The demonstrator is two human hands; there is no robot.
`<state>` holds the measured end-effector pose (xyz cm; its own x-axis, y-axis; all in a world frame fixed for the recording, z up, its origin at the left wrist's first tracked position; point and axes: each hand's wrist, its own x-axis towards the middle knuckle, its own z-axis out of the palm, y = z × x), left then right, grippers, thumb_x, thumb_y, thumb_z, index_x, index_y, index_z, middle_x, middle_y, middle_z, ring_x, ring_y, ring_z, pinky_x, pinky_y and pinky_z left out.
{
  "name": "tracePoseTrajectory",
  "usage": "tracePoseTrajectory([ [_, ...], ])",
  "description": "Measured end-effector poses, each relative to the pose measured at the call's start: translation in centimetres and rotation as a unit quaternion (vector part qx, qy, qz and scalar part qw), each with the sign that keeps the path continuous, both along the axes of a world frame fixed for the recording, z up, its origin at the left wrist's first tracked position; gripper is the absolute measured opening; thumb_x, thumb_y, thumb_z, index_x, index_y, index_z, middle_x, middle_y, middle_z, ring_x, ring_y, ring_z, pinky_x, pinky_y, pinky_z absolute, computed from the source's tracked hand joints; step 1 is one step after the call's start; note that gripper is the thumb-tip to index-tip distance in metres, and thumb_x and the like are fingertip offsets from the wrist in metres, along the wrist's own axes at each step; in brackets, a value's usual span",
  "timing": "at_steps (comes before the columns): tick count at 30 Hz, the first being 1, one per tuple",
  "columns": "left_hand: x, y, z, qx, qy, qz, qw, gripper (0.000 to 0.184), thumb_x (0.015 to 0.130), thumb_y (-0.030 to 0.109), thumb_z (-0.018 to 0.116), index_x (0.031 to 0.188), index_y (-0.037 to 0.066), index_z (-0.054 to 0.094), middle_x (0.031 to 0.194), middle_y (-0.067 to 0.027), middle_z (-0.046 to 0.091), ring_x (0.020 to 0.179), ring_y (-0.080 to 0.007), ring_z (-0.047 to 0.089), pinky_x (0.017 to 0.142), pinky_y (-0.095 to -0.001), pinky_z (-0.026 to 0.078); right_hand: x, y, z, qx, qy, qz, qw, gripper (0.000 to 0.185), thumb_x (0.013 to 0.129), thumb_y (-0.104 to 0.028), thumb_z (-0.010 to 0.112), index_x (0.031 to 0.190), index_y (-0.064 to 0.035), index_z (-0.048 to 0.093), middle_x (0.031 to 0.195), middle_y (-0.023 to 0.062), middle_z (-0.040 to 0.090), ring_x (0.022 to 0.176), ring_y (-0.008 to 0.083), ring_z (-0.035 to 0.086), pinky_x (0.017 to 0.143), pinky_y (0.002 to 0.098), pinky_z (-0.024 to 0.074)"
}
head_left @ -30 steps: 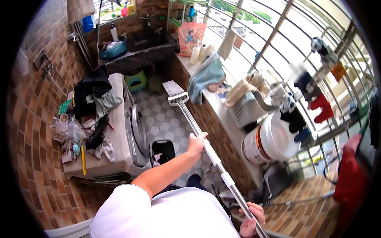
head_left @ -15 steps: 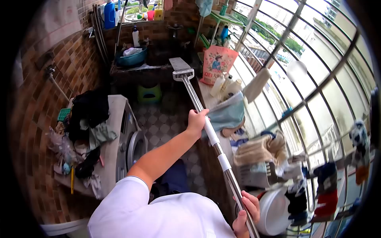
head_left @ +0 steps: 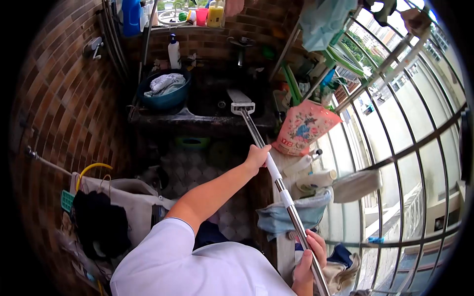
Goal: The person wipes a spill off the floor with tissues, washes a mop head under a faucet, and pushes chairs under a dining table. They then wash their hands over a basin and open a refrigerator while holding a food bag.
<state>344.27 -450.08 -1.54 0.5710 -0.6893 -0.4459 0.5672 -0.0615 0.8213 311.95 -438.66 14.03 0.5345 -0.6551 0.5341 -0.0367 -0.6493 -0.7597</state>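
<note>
A flat mop (head_left: 252, 129) with a silver pole and white sleeves slants across the middle of the view. My left hand (head_left: 257, 159) is wrapped round its pole just above the white sleeve. Lower down, near the bottom right, my right hand (head_left: 311, 259) is closed round the same pole. The mop's flat head (head_left: 239, 96) reaches over the dark sink (head_left: 207, 123), below the tap (head_left: 240, 45); whether it touches the sink bottom I cannot tell. Left of it, a blue basin (head_left: 168, 101) holds wet-looking cloth.
Along the right ledge stand a pink printed bag (head_left: 306, 129), white bottles (head_left: 316, 180) and a draped blue-grey cloth (head_left: 296, 213). Window bars (head_left: 390, 163) run behind them. Dark clothes (head_left: 98, 222) lie at left. A green stool (head_left: 192, 142) stands under the sink.
The mop head has moved forward from the sink's front edge to over its inside. Both hands keep hold of the pole. My view has shifted closer to the sink.
</note>
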Motion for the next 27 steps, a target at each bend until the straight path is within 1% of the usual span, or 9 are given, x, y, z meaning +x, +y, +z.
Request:
tracePoseTrajectory([
  [4, 4.7, -3.7, -0.9, 0.017, 0.018, 0.002, 1.0, 0.033, 0.091, 0.031, 0.063, 0.096, 0.002, 0.048, 0.077, -0.0074, 0.056, 0.063, -0.0196, 0.06, 0.053, -0.0361, 0.051, 5.8, -5.1, 0.0, 0.039, 0.006, 0.011, 0.999, 0.032, 0.095, -0.021, 0.053, 0.109, 0.0067, 0.06, 0.116, 0.0291, 0.059, 0.09, 0.0325, 0.066, 0.077, 0.0379, 0.0563],
  [6, 6.1, -5.0, -0.9, -0.015, 0.019, 0.059, 0.998, 0.032, 0.088, 0.029, 0.063, 0.078, 0.001, 0.051, 0.062, -0.0078, 0.054, 0.046, -0.0175, 0.053, 0.039, -0.0308, 0.042, 7.3, -7.5, -0.8, 0.051, -0.034, 0.018, 0.998, 0.03, 0.094, -0.021, 0.054, 0.105, 0.0066, 0.061, 0.113, 0.0286, 0.06, 0.089, 0.0322, 0.066, 0.076, 0.0368, 0.0568],
  [13, 16.1, -6.0, 2.4, 0.148, -0.108, -0.15, 0.972, 0.071, 0.093, 0.066, 0.038, 0.072, 0.002, 0.061, 0.056, -0.0063, 0.052, 0.046, -0.0189, 0.054, 0.043, -0.0305, 0.043, 11.5, -15.5, 1.9, -0.064, -0.113, -0.029, 0.991, 0.035, 0.092, -0.03, 0.05, 0.082, 0.0031, 0.055, 0.079, 0.0223, 0.063, 0.067, 0.0256, 0.06, 0.06, 0.0329, 0.049],
  [16, 25.9, -9.6, 2.1, 0.097, -0.152, 0.049, 0.982, 0.051, 0.092, 0.045, 0.048, 0.068, 0.001, 0.059, 0.052, -0.0093, 0.052, 0.039, -0.0194, 0.048, 0.039, -0.0334, 0.038, 14.0, -17.5, 3.4, -0.058, -0.129, -0.049, 0.989, 0.034, 0.093, -0.032, 0.051, 0.081, -0.0006, 0.05, 0.075, 0.0189, 0.061, 0.068, 0.0234, 0.056, 0.064, 0.0331, 0.0428],
  [18, 33.2, -13.3, 2.4, 0.013, -0.222, 0.105, 0.969, 0.034, 0.086, 0.028, 0.054, 0.065, 0.001, 0.058, 0.05, -0.0091, 0.052, 0.039, -0.0194, 0.049, 0.039, -0.0341, 0.037, 16.4, -18.4, 4.0, -0.093, -0.142, -0.075, 0.983, 0.039, 0.091, -0.034, 0.058, 0.078, 0.0022, 0.056, 0.07, 0.0207, 0.065, 0.054, 0.0237, 0.059, 0.048, 0.0302, 0.043],
  [19, 36.8, -15.5, 3.2, -0.002, -0.214, 0.103, 0.971, 0.028, 0.082, 0.021, 0.055, 0.062, 0.003, 0.058, 0.05, -0.0085, 0.052, 0.039, -0.0203, 0.049, 0.041, -0.0334, 0.038, 17.6, -18.1, 4.5, -0.076, -0.12, -0.063, 0.988, 0.034, 0.096, -0.033, 0.049, 0.076, -0.0054, 0.048, 0.066, 0.0099, 0.056, 0.062, 0.0187, 0.05, 0.061, 0.0323, 0.0385],
  [20, 40.9, -18.0, 2.9, -0.034, -0.133, 0.066, 0.988, 0.027, 0.09, 0.025, 0.057, 0.071, 0.006, 0.059, 0.057, -0.0052, 0.056, 0.048, -0.0173, 0.054, 0.045, -0.0304, 0.042, 18.5, -17.3, 5.4, -0.078, -0.116, -0.077, 0.987, 0.034, 0.096, -0.033, 0.049, 0.076, -0.0054, 0.048, 0.066, 0.0099, 0.056, 0.062, 0.0187, 0.05, 0.061, 0.0323, 0.0385],
  [22, 47.5, -23.8, 2.5, -0.168, 0.052, 0.076, 0.981, 0.019, 0.097, 0.019, 0.051, 0.093, 0.003, 0.059, 0.083, -0.0104, 0.064, 0.072, -0.0226, 0.063, 0.061, -0.034, 0.052, 20.4, -15.9, 7.0, 0.037, -0.159, -0.124, 0.979, 0.035, 0.092, -0.03, 0.054, 0.092, 0.0045, 0.06, 0.088, 0.027, 0.063, 0.077, 0.0329, 0.061, 0.069, 0.0405, 0.0508],
  [27, 54.5, -34.4, 4.1, -0.256, 0.106, 0.035, 0.96, 0.022, 0.101, 0.017, 0.048, 0.11, -0.003, 0.047, 0.107, -0.0188, 0.057, 0.092, -0.0318, 0.062, 0.082, -0.0418, 0.057, 27.1, -16.5, 9.6, -0.038, -0.199, -0.26, 0.944, 0.026, 0.087, -0.024, 0.052, 0.074, -0.0014, 0.049, 0.069, 0.0205, 0.055, 0.061, 0.0262, 0.052, 0.057, 0.0362, 0.0435],
])
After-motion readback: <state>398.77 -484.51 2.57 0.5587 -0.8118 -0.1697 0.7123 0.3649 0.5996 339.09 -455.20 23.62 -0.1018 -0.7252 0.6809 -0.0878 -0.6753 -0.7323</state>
